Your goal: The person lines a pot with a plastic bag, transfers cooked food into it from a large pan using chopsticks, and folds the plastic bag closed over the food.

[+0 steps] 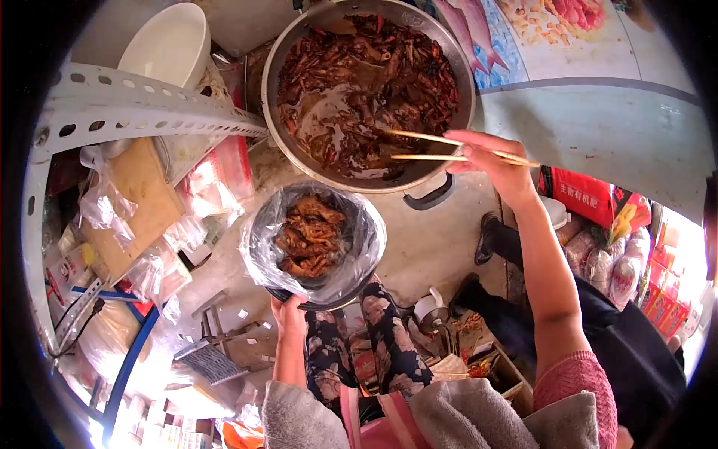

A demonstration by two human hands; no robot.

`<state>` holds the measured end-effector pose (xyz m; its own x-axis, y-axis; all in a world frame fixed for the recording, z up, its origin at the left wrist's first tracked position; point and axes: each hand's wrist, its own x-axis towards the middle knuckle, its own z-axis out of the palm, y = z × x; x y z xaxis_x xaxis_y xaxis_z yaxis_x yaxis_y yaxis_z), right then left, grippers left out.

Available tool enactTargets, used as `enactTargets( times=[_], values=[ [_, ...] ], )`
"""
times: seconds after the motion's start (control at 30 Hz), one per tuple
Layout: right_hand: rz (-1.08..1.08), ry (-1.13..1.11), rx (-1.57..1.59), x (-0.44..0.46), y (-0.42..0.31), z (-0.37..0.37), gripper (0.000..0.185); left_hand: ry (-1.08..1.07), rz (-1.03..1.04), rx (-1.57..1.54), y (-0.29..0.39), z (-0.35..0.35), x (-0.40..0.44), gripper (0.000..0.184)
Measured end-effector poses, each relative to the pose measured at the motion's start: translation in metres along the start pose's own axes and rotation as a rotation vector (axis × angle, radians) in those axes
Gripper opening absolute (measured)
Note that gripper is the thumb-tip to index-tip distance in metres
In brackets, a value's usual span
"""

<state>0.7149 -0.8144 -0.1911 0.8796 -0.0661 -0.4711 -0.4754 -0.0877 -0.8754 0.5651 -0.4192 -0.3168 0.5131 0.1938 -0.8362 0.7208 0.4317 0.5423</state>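
My right hand (490, 161) is closed around a pair of wooden chopsticks (430, 157). Their tips reach into the dark broth of a large metal pot (273, 112), among braised pieces and red chillies (374, 60). Below the pot, my left hand (289, 314) grips the near rim of a dark bowl (336, 303) lined with a clear plastic bag (366, 232). Several brown braised pieces, which look like chicken feet (310, 236), lie inside the bag. Some of the left fingers are hidden under the bowl.
A white basin (168, 45) sits at the upper left beside a perforated metal post (149, 105). One black pot handle (428, 194) sticks out toward me. At right, another person's dark-clothed legs (508, 307) stand near red packages (580, 191). A wooden box (512, 374) is below.
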Motion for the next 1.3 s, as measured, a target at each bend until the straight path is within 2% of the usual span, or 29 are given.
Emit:
enactTargets(
  times=[0.1,0.23,0.33,0.4,0.47,0.57,0.67,0.7,0.8,0.9,1.03,1.07,1.13,1.3],
  values=[
    [0.048,-0.044,-0.054,-0.003,0.013,-0.004,0.025,0.013,-0.006,0.022,0.001,0.001,0.0,0.046],
    [-0.031,-0.032,-0.144,0.011,0.034,0.012,0.023,0.017,-0.007,-0.004,0.005,0.005,-0.002,0.046],
    [0.046,-0.009,-0.05,0.022,0.029,0.019,0.021,0.019,-0.015,0.015,0.006,0.004,-0.001,0.049],
    [0.096,0.049,0.199,0.033,0.033,0.013,0.021,0.029,-0.046,0.026,0.004,-0.001,0.003,0.056],
    [0.145,0.132,0.32,0.037,0.026,0.006,0.023,0.035,-0.034,0.022,0.003,0.0,0.003,0.049],
    [0.075,0.226,0.327,0.031,0.018,-0.007,0.026,0.014,-0.021,0.005,0.005,0.001,0.003,0.045],
    [-0.016,0.276,0.108,0.011,-0.001,-0.005,0.029,0.007,-0.029,-0.004,0.004,-0.003,0.004,0.045],
    [-0.013,0.155,0.108,0.004,0.003,-0.005,0.024,0.01,-0.034,-0.005,0.004,-0.003,0.004,0.045],
    [0.056,-0.061,-0.14,0.0,0.014,0.011,0.024,0.028,-0.026,-0.022,0.009,0.004,-0.001,0.047],
    [0.063,-0.137,-0.104,0.013,0.021,0.028,0.023,0.009,-0.021,-0.034,0.007,0.001,0.002,0.05],
    [0.087,-0.143,-0.23,0.037,0.029,0.037,0.024,0.026,-0.012,-0.043,0.007,0.002,0.002,0.047],
    [0.026,-0.083,-0.132,0.043,0.038,0.037,0.021,0.043,-0.017,-0.019,0.005,0.001,0.002,0.046],
    [0.082,-0.084,0.127,0.051,0.042,0.026,0.021,0.074,-0.025,0.026,0.003,-0.002,0.005,0.045],
    [0.224,0.004,0.405,0.05,0.044,0.004,0.022,0.037,-0.012,-0.035,0.004,-0.001,0.003,0.048]
  ],
)
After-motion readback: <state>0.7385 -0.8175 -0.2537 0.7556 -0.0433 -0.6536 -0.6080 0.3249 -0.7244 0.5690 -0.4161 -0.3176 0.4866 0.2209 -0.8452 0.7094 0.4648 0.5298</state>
